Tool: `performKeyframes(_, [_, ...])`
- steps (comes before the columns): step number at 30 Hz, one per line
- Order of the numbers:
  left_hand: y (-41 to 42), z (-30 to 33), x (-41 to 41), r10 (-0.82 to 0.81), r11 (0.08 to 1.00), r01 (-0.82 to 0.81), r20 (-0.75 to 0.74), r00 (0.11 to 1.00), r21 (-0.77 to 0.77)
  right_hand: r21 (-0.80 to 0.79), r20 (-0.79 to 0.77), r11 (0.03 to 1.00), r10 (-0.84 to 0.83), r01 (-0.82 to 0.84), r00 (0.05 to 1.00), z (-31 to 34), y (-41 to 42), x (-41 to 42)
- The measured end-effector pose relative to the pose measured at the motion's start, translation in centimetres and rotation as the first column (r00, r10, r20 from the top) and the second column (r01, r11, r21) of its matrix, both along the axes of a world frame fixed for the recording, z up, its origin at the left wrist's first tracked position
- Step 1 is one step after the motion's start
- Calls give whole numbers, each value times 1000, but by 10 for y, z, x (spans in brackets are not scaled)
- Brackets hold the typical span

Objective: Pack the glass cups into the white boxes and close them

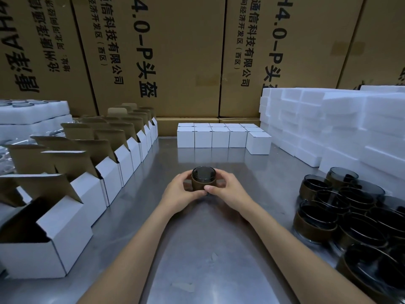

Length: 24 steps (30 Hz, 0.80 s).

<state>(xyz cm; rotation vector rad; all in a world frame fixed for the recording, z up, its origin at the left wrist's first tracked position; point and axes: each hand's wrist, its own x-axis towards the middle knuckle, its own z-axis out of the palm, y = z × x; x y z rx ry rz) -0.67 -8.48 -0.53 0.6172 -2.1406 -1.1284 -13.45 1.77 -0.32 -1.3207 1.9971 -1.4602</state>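
Cup (203,178): 1 smoked-glass piece with a brown band round its lower half, mouth up, near the table (214,249) middle, held between both hands.

Left hand (180,193): fingers curled round the cup's left side, thumb lying across the band at the front.

Right hand (228,193): fingers curled round the cup's right side, thumb tip pressed on the band's lower front edge, just beside the left thumb.

Whether the cup's base rests on the table or is lifted cannot be told; the hands hide it.

Open boxes (109,172): a row of white cartons along the left edge, running from the near left corner toward the far side, brown inner flaps standing up. The nearest one shows a dark interior.

Closed boxes (221,137): white cubes in 2 rows at the far edge, touching one another; 1 more (258,142) sits slightly forward at the right end.

Banded cups (350,216): a crowded cluster at the right edge, reaching the near right corner, touching and overlapping.

Foam blocks (328,123): white, stacked in the far right corner, behind the banded cups.

Foam trays (32,115): white, stacked at the far left, with glass rims showing in the top one.

Cartons (186,51): large brown ones with black print, forming a wall behind the table.
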Motion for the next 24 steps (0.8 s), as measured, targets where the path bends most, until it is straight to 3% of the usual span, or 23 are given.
performKeyframes(6, [7,2,0,-52,999,51,-118,992,-13,-119,25,993,10,-7,1000,-2,4,0])
performKeyframes(14, [6,-3,-3,-30,996,17,-137,990,-93,-166,-62,985,35,-45,997,-4,5,4])
performKeyframes(24, [8,-2,-1,-37,993,17,-169,985,-119,-197,-29,980,33,-39,999,-6,6,2])
